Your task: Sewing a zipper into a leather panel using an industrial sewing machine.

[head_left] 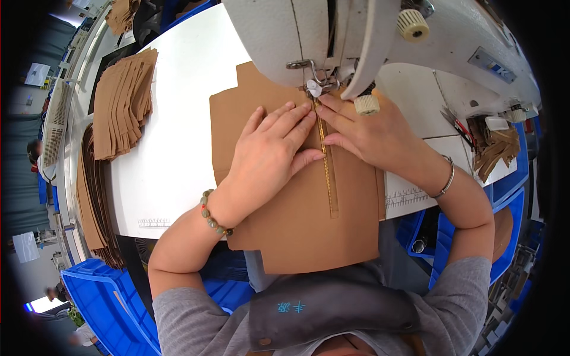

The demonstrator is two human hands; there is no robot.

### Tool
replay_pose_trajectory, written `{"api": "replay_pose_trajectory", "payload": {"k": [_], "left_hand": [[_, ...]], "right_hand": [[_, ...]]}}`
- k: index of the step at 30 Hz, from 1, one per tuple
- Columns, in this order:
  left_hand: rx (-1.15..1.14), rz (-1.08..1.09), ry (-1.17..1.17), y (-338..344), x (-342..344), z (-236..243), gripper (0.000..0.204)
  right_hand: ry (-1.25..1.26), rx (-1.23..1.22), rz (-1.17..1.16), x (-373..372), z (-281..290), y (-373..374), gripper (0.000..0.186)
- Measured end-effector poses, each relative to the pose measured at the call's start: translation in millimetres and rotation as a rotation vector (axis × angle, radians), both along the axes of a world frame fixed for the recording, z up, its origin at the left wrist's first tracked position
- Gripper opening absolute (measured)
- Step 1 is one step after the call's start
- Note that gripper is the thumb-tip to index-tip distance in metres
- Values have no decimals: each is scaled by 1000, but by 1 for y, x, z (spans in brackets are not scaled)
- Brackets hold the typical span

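Observation:
A brown fabric panel [297,231] with notched corners lies under the head of a white sewing machine [380,35]. Down its middle runs a gold-toothed zipper [326,160] set in a narrow slot, its upper end at the presser foot [313,89]. Flat on the panel, left of the zipper, rests my left hand [270,145], fingers stretched toward the foot and thumb at the zipper's edge. My right hand [368,127] presses on the other side, fingers extended close to the foot and partly hidden by a machine knob.
Stacked brown pieces [123,101] sit on the white table's left, with more folded brown panels [95,196] beside them. Red-handled scissors [457,126] and brown strips [497,151] lie at the right. Blue bins [107,296] stand below the table on both sides.

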State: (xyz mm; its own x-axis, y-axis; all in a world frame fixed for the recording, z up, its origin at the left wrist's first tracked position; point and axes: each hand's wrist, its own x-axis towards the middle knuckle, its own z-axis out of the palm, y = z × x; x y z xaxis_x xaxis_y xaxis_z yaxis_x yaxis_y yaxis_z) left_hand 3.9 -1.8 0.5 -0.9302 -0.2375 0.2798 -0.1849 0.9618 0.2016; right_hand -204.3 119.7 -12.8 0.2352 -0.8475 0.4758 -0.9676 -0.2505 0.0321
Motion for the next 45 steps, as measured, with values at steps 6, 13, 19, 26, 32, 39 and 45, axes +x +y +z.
{"api": "replay_pose_trajectory", "payload": {"k": [6,13,19,26,32,39,45], "left_hand": [[7,-2,2,-2,-2,-1,59],[2,8,9,-5,-3,-2,59],[-5,15,39,-7,-4,-5,61],[33,9,58,-9,-1,-8,63],[52,18,72,-9,-1,-7,60],[-26,-6,33,-9,3,-2,45],[-15,-9,63,-8,3,-1,45]], "right_hand": [[-1,-8,-9,-2,-2,-1,47],[1,-10,-6,-6,-5,-3,49],[9,-16,-15,-7,-1,-5,43],[-93,53,173,-4,5,1,21],[-67,-2,190,-6,7,-1,20],[-26,64,168,-5,10,2,19],[-46,30,177,-5,7,2,19]]}}
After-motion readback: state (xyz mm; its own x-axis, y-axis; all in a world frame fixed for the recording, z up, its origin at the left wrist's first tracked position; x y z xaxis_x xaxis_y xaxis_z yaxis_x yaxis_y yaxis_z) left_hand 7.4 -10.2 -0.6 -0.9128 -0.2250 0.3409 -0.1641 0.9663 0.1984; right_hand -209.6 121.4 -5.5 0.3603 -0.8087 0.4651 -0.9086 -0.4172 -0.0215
